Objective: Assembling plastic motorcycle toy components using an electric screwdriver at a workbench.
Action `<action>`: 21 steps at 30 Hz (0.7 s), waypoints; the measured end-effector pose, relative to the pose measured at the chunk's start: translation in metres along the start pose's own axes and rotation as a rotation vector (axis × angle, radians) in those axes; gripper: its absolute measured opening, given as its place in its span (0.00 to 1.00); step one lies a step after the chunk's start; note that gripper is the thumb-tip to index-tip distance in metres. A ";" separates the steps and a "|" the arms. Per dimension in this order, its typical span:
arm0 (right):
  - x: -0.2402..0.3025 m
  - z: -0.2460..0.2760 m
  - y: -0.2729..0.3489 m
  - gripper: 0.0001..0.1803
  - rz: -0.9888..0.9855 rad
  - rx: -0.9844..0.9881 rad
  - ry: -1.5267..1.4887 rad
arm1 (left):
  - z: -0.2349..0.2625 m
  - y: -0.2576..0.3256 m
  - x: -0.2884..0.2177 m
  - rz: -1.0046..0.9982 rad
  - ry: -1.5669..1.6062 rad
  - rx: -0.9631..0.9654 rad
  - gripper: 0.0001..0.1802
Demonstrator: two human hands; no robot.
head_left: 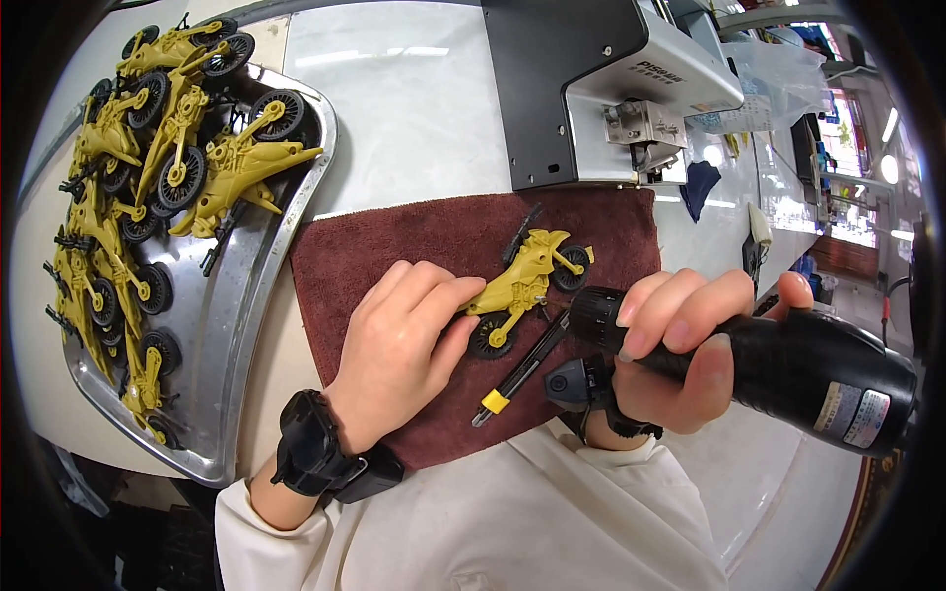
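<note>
My left hand [402, 340] rests on a dark red towel [394, 246] and pinches the rear of a yellow toy motorcycle [527, 281] with black wheels, lying on its side. My right hand [680, 350] grips a black electric screwdriver [788, 369], its front end pointing left toward the toy's middle. A thin black tool with a yellow band [517, 374] lies on the towel just below the toy. Both wrists wear black bands.
A metal tray [222, 335] at the left holds several more yellow toy motorcycles [168, 148]. A grey and black machine [591, 89] stands behind the towel. Clutter and a clear bag sit at the far right.
</note>
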State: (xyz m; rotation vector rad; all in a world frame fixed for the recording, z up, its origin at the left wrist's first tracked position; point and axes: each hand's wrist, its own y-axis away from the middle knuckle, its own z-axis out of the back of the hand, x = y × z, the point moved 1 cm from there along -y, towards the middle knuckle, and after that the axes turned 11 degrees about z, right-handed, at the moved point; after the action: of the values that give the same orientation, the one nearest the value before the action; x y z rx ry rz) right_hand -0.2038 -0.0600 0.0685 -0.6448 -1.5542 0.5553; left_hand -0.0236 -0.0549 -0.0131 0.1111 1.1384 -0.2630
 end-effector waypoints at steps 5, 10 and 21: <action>-0.005 -0.004 0.000 0.36 -0.038 -0.016 -0.041 | 0.000 0.000 0.000 -0.004 -0.004 -0.003 0.18; -0.013 0.001 0.006 0.33 0.028 0.075 -0.127 | -0.002 0.002 0.004 0.020 0.001 -0.014 0.18; -0.010 0.012 0.004 0.46 -0.050 0.224 -0.184 | -0.001 -0.001 -0.013 0.032 -0.173 0.080 0.31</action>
State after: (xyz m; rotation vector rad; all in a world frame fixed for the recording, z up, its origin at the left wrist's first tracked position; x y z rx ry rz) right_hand -0.2151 -0.0634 0.0571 -0.3915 -1.6449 0.7555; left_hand -0.0301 -0.0534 -0.0020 0.1741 0.9534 -0.2842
